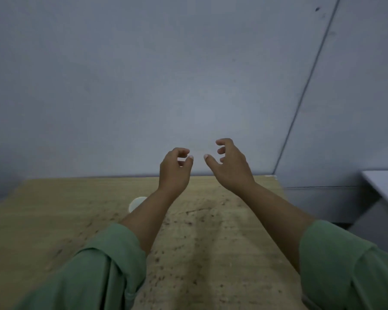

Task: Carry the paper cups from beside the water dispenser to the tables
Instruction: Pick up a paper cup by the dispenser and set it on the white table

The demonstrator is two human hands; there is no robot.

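Note:
A white paper cup (135,202) stands on the speckled wooden table (54,215), half hidden behind my left forearm; only its rim and part of its side show. My left hand (174,171) is raised above the table's far edge with curled fingers apart and nothing in it. My right hand (230,166) hovers beside it, a little higher, also open and empty. Both hands are well above and beyond the cup, not touching it. Green sleeves cover my upper forearms.
A grey wall (166,74) rises right behind the table's far edge. To the right stands a grey table or cabinet (383,189), with a gap between it and the wooden table.

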